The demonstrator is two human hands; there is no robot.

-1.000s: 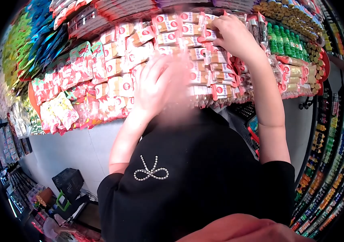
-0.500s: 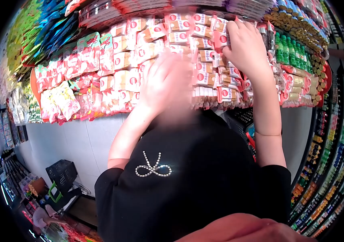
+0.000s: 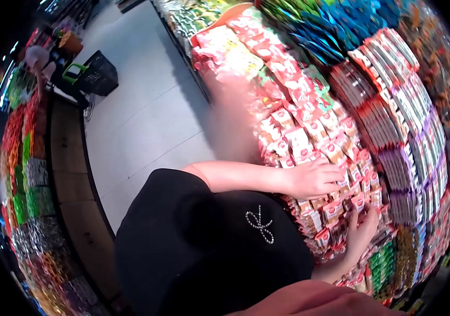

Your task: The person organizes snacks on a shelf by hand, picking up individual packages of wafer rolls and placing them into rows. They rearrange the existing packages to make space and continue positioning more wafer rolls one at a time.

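Note:
Small red-and-white packets [image 3: 332, 211] with brown contents lie in dense rows on the display. My left hand [image 3: 314, 179] rests palm down across the rows, its fingers slightly bent and a little apart. Just beyond and below it, my right hand [image 3: 362, 229] has thumb and fingertips at the lower edge of one dark red packet [image 3: 358, 202], closed around it. The palm side of my left hand is hidden.
Stacked packets in purple and red wrappers [image 3: 393, 158] stand to the right, blue bags [image 3: 335, 26] at the top. Green bottles [image 3: 382, 266] are at the lower right. A black basket [image 3: 97, 73] and a person [image 3: 38, 58] are across the aisle.
The view has turned, so the display now runs down the right side. My hands are closer together; my left hand has come down flatter on the packets.

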